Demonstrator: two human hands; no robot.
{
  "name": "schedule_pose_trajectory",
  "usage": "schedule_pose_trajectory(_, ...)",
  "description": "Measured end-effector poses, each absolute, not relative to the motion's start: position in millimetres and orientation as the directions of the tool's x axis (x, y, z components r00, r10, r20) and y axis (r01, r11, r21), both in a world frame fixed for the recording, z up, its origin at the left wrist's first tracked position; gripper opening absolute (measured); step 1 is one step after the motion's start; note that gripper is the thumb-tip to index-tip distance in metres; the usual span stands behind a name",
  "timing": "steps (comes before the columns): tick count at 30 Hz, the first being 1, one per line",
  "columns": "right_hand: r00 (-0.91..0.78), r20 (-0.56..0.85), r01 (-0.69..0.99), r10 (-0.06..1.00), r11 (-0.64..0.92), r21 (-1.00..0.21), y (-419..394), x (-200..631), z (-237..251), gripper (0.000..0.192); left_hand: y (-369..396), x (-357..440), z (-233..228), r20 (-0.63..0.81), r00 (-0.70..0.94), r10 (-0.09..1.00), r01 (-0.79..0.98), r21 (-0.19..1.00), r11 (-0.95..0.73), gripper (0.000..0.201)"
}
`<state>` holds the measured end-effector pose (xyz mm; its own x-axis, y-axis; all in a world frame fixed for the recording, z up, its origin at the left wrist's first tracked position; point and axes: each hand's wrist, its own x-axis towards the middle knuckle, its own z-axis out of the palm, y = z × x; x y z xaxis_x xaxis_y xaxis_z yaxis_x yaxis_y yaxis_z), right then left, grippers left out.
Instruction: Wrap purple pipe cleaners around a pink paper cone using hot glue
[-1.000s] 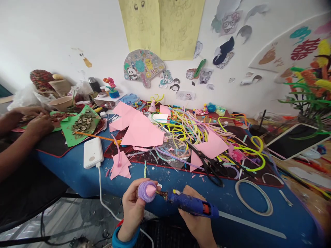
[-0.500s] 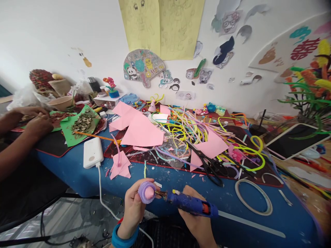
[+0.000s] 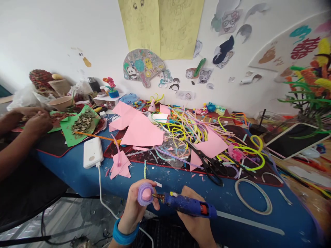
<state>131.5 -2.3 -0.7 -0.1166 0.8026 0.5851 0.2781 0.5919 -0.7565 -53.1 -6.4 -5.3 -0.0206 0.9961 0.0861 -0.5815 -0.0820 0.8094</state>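
left hand point(image 3: 134, 206): fingers point(image 3: 155, 203) wrapped round a small round craft piece, held up just off the near edge of the surface; blue band on the wrist
craft piece point(image 3: 145, 194): lilac fuzzy ring coiled like pipe cleaner, pink centre showing through the middle, face turned toward the camera; thumb across its right side
right hand point(image 3: 198, 224): fingers closed round the rear body of the glue gun, palm under it
glue gun point(image 3: 187, 205): blue body, orange-red trigger part near the back, yellow bit on top near the front, lying almost level; dark nozzle tip touching the right edge of the craft piece
surface point(image 3: 227, 203): blue cover, just beyond both hands
scissors point(image 3: 210, 165): black, lying flat, beyond the right-hand fingers
tape ring point(image 3: 253, 197): pale hoop, flat, right of the glue gun
pink paper point(image 3: 141, 131): big cut sheets, beyond the left-hand fingers; small scraps nearer
pipe cleaners point(image 3: 186, 127): tangled pile, yellow, pink, lilac, far side
power bank point(image 3: 93, 152): white, cable attached, left of the left hand
another person's hands point(image 3: 36, 120): far left, over green paper
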Motion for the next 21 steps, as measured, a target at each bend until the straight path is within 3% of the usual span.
schedule_pose_trajectory(21,-0.116,0.571,0.238,0.813,0.581,-0.778,-2.2,130.7,2.9,0.023,-5.2,-53.2,-15.4,0.049,0.036,0.998,-0.623,0.782,-0.016,0.048)
